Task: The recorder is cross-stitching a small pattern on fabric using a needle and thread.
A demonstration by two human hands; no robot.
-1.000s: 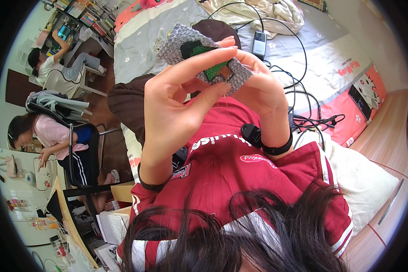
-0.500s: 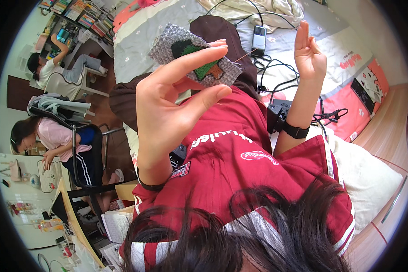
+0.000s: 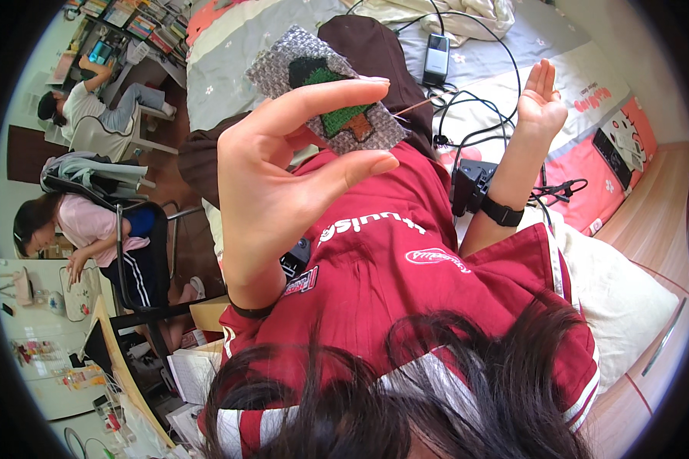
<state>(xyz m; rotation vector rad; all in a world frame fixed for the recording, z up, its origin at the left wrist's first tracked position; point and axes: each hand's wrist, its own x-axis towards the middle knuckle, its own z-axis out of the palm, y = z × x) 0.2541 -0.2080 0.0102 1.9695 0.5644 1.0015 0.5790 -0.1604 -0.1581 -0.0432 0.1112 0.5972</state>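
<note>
My left hand [image 3: 272, 172] holds up a small grey woven patch [image 3: 278, 63], pinching it by its edges between thumb and fingers. The patch bears a black-outlined green and brown embroidered motif [image 3: 346, 115], partly covered by my index finger. A thin brownish thread [image 3: 415, 106] runs from the patch's right edge toward my right hand [image 3: 542, 111], fading from sight on the way. That hand is raised off to the right with its fingers pressed together, pointing up. Whatever lies between those fingertips is too small to make out.
Black cables [image 3: 475, 107] and a grey box-shaped device [image 3: 436, 60] lie on the bed [image 3: 566, 69] beyond my hands. A white pillow [image 3: 620, 306] is at the right. Two people sit on chairs at the left, near a desk [image 3: 119, 348] and a bookshelf [image 3: 149, 27].
My right hand has moved right and slightly down, farther from the patch. My left hand has shifted slightly left, still pinching the patch.
</note>
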